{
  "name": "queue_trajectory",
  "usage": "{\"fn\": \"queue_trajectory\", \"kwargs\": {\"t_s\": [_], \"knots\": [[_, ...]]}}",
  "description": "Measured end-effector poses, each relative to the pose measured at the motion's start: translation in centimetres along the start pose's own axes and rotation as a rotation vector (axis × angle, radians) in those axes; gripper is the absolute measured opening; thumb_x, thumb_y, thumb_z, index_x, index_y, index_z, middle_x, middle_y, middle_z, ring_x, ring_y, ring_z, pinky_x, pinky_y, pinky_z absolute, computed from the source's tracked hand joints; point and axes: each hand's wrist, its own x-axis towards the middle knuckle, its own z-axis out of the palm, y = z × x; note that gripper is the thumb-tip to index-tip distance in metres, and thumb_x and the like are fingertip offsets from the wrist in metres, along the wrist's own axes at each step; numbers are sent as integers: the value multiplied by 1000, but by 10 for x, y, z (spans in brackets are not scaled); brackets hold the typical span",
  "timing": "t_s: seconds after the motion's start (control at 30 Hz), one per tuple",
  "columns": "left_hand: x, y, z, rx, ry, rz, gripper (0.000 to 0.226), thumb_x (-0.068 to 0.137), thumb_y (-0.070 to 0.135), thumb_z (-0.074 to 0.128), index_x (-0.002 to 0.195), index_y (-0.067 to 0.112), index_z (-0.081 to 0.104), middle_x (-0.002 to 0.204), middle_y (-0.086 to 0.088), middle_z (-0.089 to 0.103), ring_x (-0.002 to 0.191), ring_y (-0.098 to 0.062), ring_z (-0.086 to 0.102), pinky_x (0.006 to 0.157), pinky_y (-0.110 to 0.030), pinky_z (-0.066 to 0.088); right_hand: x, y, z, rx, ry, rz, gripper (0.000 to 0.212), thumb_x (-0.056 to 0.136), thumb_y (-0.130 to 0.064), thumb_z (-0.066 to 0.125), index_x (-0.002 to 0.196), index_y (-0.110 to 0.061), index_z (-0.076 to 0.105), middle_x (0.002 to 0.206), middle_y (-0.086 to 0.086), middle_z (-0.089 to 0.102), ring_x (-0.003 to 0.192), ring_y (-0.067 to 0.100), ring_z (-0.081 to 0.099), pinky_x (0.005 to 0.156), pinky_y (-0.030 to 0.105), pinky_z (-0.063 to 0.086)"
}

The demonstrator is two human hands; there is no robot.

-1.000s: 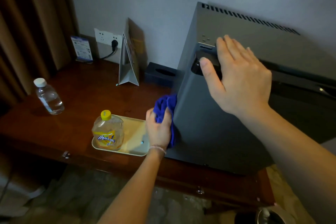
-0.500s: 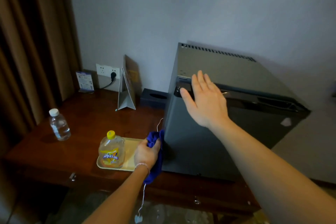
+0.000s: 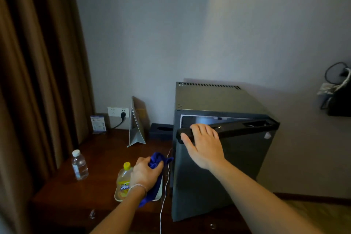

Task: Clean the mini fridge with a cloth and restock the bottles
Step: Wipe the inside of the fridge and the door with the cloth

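Observation:
The grey mini fridge (image 3: 214, 99) stands on the right end of the wooden desk (image 3: 106, 157). Its door (image 3: 243, 159) is swung ajar, showing a strip of the lit inside at the top. My right hand (image 3: 204, 144) grips the door's top edge near the free corner, fingers over the top and thumb on the front. My left hand (image 3: 145, 175) holds a bunched blue cloth (image 3: 156, 161) just left of the fridge, above a pale tray (image 3: 116, 197). A yellow drink bottle (image 3: 124, 178) stands on that tray. A clear water bottle (image 3: 79, 167) stands further left.
A folded tent card (image 3: 136, 125), a dark tissue box (image 3: 161, 129), a small sign (image 3: 97, 123) and a plugged wall socket (image 3: 118, 112) line the desk's back. Brown curtains (image 3: 38, 81) hang at the left. A black bag (image 3: 340, 99) hangs at the far right.
The view pulled back and up. The fridge door, closed before, has swung open a little under my right hand. My left hand with the cloth moved away from the fridge's side.

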Motion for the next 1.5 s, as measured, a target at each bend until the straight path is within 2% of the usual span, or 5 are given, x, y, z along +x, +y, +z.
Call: {"fn": "queue_trajectory", "kwargs": {"t_s": [0.3, 0.47, 0.67, 0.97, 1.5], "knots": [[-59, 91, -2, 9, 45, 68, 40, 78, 66, 63, 85, 26, 66, 96, -6, 68, 88, -30, 67, 82, -39, 54, -91, 14, -108, 124, -436, 133, 51, 97, -70, 28, 82, -23, 40, 111, 3, 40, 123, 29, 34, 105, 51, 27], [-116, 163, 34, 7, 22, 147, 35, 80, 58, 67, 72, 24, 63, 80, -4, 67, 72, -25, 64, 69, -34, 52, -153, 63, -143, -60, -608, 114, 56, 101, -57, 36, 131, -10, 42, 145, 10, 27, 138, 36, 19, 108, 48, 26], [-163, 219, 69, 49, -6, 259, 37, 79, 61, 64, 68, 26, 62, 79, -4, 64, 67, -22, 62, 63, -33, 53, -212, 134, -172, -151, -576, 289, 81, 103, -41, 44, 160, -13, -6, 163, 10, -28, 152, 31, -19, 122, 50, 11], [-169, 229, 87, 185, -12, 352, 37, 78, 67, 59, 74, 30, 59, 95, 1, 51, 74, -24, 60, 73, -38, 55, -237, 212, -197, -350, -385, 472, 62, 100, -43, 45, 150, -12, 24, 157, 22, 22, 140, 43, 31, 108, 53, 37], [-69, 129, 86, 496, -117, 386, 40, 82, 71, 56, 100, 35, 57, 121, 8, 46, 112, -27, 50, 83, -37, 53, -132, 156, -49, -273, -384, 46, 77, 100, -58, 41, 157, -12, 18, 167, 12, 2, 155, 28, 2, 123, 47, 17]]}}
